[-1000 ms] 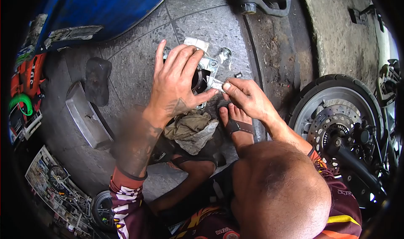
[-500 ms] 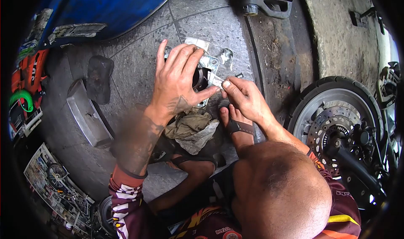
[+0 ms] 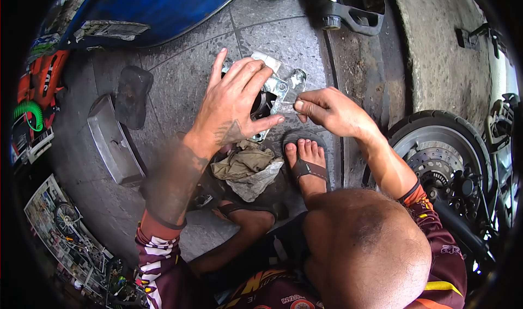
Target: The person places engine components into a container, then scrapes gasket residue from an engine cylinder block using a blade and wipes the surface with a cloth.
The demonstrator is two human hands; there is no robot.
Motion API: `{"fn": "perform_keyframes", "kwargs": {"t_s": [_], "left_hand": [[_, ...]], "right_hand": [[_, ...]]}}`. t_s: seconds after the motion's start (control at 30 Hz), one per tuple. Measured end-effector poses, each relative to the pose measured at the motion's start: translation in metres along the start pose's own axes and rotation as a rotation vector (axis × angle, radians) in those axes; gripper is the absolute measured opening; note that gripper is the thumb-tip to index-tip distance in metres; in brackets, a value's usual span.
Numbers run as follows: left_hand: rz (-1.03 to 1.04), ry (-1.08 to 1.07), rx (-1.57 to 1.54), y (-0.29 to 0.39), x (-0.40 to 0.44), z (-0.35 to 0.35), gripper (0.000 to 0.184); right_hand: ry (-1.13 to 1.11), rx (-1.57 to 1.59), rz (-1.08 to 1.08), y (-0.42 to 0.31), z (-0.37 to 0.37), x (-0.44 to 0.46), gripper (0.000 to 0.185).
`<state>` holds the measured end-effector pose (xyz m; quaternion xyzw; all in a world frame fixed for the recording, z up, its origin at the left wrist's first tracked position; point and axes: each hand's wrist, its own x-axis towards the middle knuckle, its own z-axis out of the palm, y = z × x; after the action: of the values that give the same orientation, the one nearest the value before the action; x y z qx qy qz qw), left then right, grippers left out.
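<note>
A metal engine cylinder (image 3: 279, 87) with a dark round bore lies on the floor tiles. My left hand (image 3: 231, 99) spans it, fingers over the far side and thumb stretched along the near side, holding it. My right hand (image 3: 332, 113) is closed in a pinch, thumb against forefinger, on a thin flat metal blade (image 3: 284, 108). The blade reaches to the cylinder's right edge; whether it touches there I cannot tell. A crumpled greenish-grey rag (image 3: 245, 170) lies just below the cylinder. Shiny scraps and a pale flat piece (image 3: 267, 62) lie beyond it.
A grey metal tray (image 3: 113, 140) and a dark flat pad (image 3: 133, 96) lie to the left. A blue drum (image 3: 163, 7) stands at the upper left. A black jug (image 3: 354, 15) is at the top, a motorcycle wheel (image 3: 436, 140) at the right. My sandalled foot (image 3: 310, 167) is close by.
My right hand has shifted right and slightly up, with its forearm swung outward. My left hand stays on the cylinder. The view has shifted slightly.
</note>
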<state>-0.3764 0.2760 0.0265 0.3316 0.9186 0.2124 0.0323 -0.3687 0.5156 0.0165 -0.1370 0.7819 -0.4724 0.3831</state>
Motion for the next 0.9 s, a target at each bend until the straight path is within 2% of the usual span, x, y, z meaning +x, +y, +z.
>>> {"fn": "perform_keyframes", "kwargs": {"t_s": [0.07, 0.17, 0.43, 0.73, 0.83, 0.9], "left_hand": [[-0.051, -0.061, 0.105, 0.010, 0.001, -0.001, 0.079], [-0.096, -0.037, 0.172, 0.021, -0.003, 0.006, 0.079], [-0.128, -0.079, 0.155, 0.027, 0.001, 0.013, 0.081], [-0.075, 0.027, 0.116, 0.022, 0.001, 0.020, 0.074], [-0.080, 0.046, 0.120, 0.022, 0.001, 0.022, 0.071], [-0.087, 0.092, 0.121, 0.023, 0.003, 0.025, 0.062]], "right_hand": [[0.061, 0.025, 0.019, 0.003, 0.007, -0.004, 0.036], [0.064, 0.088, 0.062, 0.007, 0.012, -0.009, 0.036], [0.088, 0.164, 0.039, 0.015, 0.016, -0.012, 0.037], [0.080, 0.140, 0.034, 0.015, 0.012, -0.011, 0.037], [0.132, 0.185, 0.068, 0.021, 0.021, -0.013, 0.037], [0.223, 0.224, 0.014, 0.022, 0.024, -0.013, 0.039]]}}
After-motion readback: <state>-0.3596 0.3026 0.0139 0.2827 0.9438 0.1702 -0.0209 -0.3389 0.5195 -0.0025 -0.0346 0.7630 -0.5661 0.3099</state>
